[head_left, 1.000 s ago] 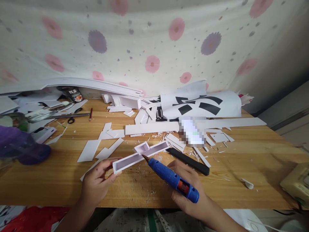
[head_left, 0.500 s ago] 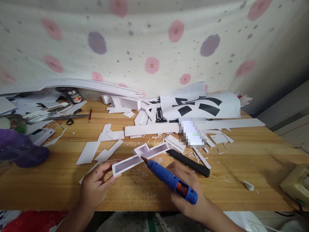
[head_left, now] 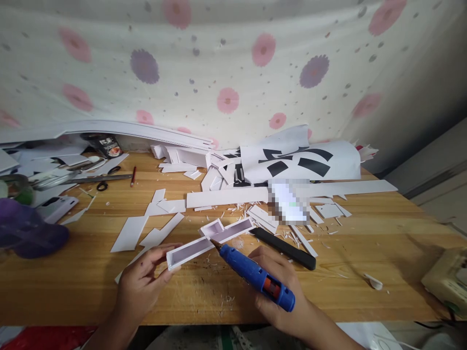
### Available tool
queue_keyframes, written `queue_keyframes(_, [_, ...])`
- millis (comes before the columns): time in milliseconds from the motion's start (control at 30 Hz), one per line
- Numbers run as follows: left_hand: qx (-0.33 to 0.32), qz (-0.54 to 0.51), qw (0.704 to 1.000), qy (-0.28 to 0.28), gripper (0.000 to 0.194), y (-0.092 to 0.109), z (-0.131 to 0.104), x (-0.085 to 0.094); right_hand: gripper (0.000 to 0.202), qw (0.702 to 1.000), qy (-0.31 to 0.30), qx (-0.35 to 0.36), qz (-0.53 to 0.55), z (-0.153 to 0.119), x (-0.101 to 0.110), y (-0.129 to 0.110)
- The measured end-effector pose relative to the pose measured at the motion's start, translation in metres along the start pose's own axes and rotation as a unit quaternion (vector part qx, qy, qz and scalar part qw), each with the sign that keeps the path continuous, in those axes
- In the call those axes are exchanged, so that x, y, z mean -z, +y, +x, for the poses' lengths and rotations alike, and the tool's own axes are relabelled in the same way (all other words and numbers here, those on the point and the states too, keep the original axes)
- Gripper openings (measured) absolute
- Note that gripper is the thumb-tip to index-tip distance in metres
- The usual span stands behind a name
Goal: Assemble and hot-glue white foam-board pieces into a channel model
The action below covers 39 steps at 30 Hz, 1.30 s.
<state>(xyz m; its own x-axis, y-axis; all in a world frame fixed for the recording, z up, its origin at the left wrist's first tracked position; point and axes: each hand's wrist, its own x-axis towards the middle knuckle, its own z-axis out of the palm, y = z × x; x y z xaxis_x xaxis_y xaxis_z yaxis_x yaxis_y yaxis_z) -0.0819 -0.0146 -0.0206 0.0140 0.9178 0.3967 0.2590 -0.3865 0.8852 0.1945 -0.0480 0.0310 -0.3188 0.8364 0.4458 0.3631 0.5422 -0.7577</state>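
My left hand [head_left: 144, 279] pinches the near left end of a long, narrow white foam-board trough [head_left: 189, 253], open side toward me. A small open white box piece [head_left: 212, 228] sits against the trough's far side near its middle. My right hand [head_left: 277, 287] is wrapped round a blue hot glue gun [head_left: 251, 273], whose handle is hidden in the palm. The gun's dark tip points up and left and is at the trough, close to the small box; whether it touches, I cannot tell. Behind my right hand a black utility knife [head_left: 284, 247] lies on the table.
White board offcuts [head_left: 129, 233] and shavings are scattered over the wooden table [head_left: 189, 301]. Scissors [head_left: 102, 184] and a red pencil [head_left: 133, 176] lie left. A purple object [head_left: 32, 228] stands at the left edge. Patterned paper [head_left: 328, 158] lies at the back, a beige box [head_left: 447, 282] at right.
The whole view has shifted slightly. Both hands keep their grips, and the glue gun's tip stays by the small box with hardly any movement.
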Motion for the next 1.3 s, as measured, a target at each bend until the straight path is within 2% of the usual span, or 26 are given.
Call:
queue_keyframes(367, [0.025,-0.011,1.0,0.004,0.02,-0.002,0.001,-0.001,0.008,1.0,-0.01,-0.002,-0.008,0.003,0.0,0.0])
queue_keyframes(600, [0.006,0.004,1.0,0.003,0.022,-0.007,0.001,0.0,0.004,1.0,0.002,0.01,-0.014,0.005,0.001,0.002])
queue_keyframes(733, [-0.033,0.039,0.999,-0.001,0.021,-0.002,0.003,-0.004,0.005,0.999,0.009,0.007,-0.031,0.006,0.001,0.004])
queue_keyframes(867, [-0.074,0.065,0.995,0.023,0.019,0.005,0.003,-0.006,0.008,0.998,0.002,0.025,-0.055,0.009,0.001,0.004])
queue_keyframes(1100, [-0.125,0.093,0.987,0.041,0.03,0.01,0.0,0.003,0.009,0.997,-0.011,0.019,-0.075,0.002,0.001,0.005])
queue_keyframes(1300, [-0.152,0.094,0.983,0.05,0.032,0.011,0.001,0.007,0.01,0.998,-0.005,0.007,-0.06,-0.003,0.001,0.007])
